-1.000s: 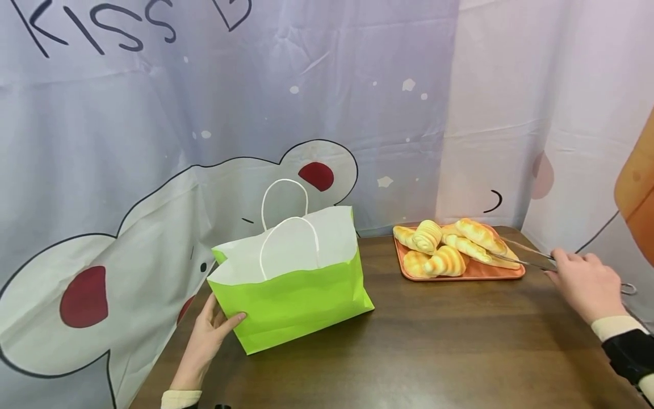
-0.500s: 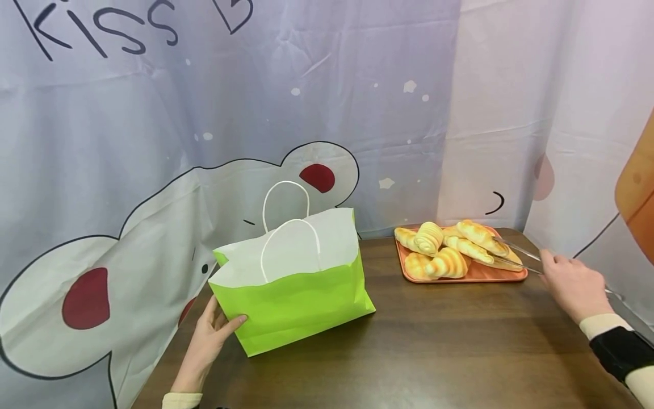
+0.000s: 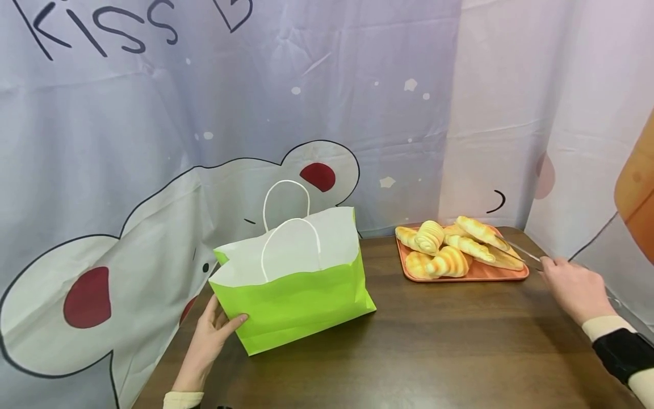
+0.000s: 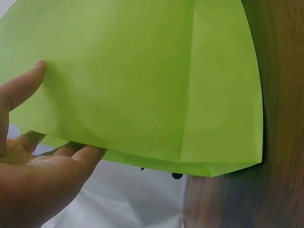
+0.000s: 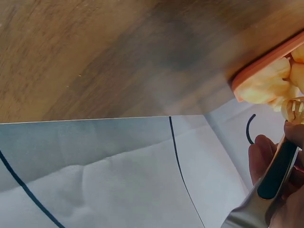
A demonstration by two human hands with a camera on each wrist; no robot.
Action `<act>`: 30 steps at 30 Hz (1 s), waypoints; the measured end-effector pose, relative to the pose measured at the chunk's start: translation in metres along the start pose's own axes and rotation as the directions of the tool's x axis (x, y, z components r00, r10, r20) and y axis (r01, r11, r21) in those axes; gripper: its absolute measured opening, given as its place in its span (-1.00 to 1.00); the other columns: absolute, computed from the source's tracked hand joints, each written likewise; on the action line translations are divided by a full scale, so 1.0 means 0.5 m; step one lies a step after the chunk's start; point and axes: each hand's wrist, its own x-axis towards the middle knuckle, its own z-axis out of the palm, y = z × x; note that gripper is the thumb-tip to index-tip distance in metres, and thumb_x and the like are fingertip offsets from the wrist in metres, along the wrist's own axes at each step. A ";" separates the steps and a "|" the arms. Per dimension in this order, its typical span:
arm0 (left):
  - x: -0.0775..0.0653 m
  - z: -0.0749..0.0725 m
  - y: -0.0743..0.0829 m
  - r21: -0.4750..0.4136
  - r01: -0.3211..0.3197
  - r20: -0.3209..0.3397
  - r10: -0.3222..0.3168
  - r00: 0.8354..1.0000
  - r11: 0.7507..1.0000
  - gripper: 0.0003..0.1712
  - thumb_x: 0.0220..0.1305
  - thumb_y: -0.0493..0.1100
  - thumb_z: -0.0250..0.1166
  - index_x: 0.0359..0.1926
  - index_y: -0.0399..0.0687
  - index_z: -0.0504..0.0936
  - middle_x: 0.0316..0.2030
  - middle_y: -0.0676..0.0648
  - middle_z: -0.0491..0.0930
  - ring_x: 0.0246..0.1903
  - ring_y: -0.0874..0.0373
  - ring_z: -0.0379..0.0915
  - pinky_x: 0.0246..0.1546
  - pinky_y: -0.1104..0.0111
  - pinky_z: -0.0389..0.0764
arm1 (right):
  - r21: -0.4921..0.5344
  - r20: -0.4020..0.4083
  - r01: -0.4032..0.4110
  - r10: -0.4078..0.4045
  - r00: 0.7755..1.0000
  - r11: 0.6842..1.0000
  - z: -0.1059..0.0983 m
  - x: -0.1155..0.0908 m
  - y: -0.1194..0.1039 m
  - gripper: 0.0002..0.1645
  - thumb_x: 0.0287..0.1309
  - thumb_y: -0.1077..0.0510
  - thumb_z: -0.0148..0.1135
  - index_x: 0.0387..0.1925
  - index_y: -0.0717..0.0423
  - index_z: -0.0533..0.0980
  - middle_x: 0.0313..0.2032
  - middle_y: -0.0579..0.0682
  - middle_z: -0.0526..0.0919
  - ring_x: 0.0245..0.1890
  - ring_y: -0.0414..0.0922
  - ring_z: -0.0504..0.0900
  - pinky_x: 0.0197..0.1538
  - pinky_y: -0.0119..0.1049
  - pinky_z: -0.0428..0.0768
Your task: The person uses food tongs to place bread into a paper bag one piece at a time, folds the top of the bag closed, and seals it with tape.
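A bright green paper bag (image 3: pixel 301 309) with a white inside and white handles stands slightly askew on the table, its mouth open. My left hand (image 3: pixel 206 335) holds its left side, thumb on the front face and fingers behind the edge; the left wrist view shows the same hold on the green paper (image 4: pixel 118 80). Over at the right, my right hand (image 3: pixel 577 289) grips metal tongs (image 5: pixel 249 213) with a dark green grip panel. The tongs' tips reach the long bread roll (image 3: pixel 477 230) at the back of the pile, at its right end.
An orange tray (image 3: pixel 480 278) at the table's back right carries several breads, among them a striped croissant (image 3: pixel 449 262) and a spiral roll (image 3: pixel 429 237). A printed curtain (image 3: pixel 388 113) hangs behind the brown wooden table (image 3: pixel 409 352).
My right hand has moved left, bringing the tongs further onto the long roll, whose left end now sits slightly higher. The left hand and the bag have stayed in place.
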 end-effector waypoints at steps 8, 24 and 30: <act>-0.003 0.002 0.003 -0.009 -0.003 -0.001 0.003 1.000 1.000 -0.03 0.31 -0.27 0.33 0.58 0.08 -0.01 0.36 0.18 0.15 0.47 -0.27 0.04 0.01 0.68 0.44 | 0.025 -0.084 0.030 -0.027 0.996 0.999 -0.020 0.016 -0.005 -0.75 -0.07 0.35 0.36 -0.41 0.34 0.42 -0.61 0.24 0.50 -0.78 0.12 0.41 -0.81 0.00 0.28; -0.003 0.003 0.002 0.015 -0.008 -0.008 0.008 1.000 1.000 -0.04 0.31 -0.25 0.34 0.58 0.09 -0.01 0.35 0.19 0.17 0.41 -0.06 0.17 0.03 0.65 0.46 | 0.060 -0.122 0.045 -0.038 0.992 0.997 -0.076 0.083 -0.035 -0.74 -0.06 0.32 0.38 -0.32 0.31 0.48 -0.51 0.27 0.59 -0.69 0.20 0.50 -0.79 0.02 0.32; -0.002 0.002 0.002 0.023 -0.004 -0.003 0.004 1.000 1.000 -0.03 0.32 -0.23 0.33 0.58 0.14 -0.02 0.38 0.13 0.15 0.39 0.03 0.19 0.03 0.65 0.47 | 0.067 -0.178 0.095 -0.081 0.981 0.993 -0.097 0.113 -0.059 -0.73 -0.04 0.30 0.38 -0.31 0.28 0.47 -0.57 0.21 0.55 -0.74 0.11 0.46 -0.80 -0.06 0.29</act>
